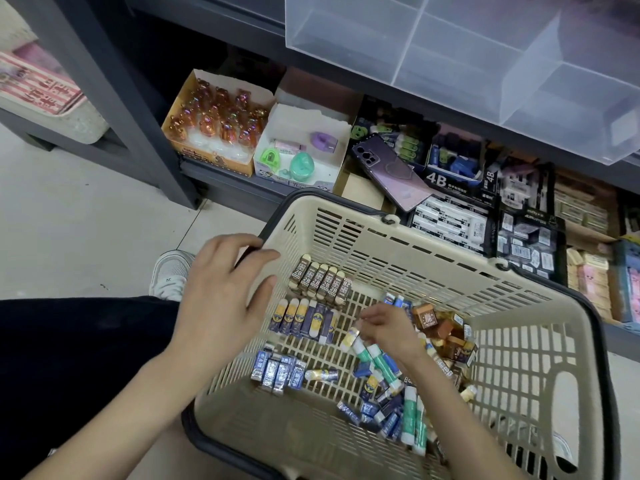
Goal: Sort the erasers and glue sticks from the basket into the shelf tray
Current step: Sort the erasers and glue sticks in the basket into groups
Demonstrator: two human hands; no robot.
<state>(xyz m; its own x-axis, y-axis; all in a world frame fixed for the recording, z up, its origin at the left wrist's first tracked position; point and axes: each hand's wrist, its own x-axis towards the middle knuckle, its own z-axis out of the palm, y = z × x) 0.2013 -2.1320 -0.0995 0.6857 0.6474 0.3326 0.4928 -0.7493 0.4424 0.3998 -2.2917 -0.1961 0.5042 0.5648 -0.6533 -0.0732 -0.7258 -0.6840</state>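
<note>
Your left hand (225, 299) lies open; right hand (389, 332) pinches one cylindrical glue stick (362, 353). Six brown block erasers (320, 280) sit at 11 o'clock in the slatted basket (398, 237).

Worn on the head, looking forward and steeply down through a wide-angle lens. Close above the left hand (225, 299) and right hand (389, 332), near enough to show the glue stick (349, 336) pinched in the right. Basket (519, 341) beneath both hands; clear shelf tray (450, 46) beyond them, cut by the top edge.
</note>
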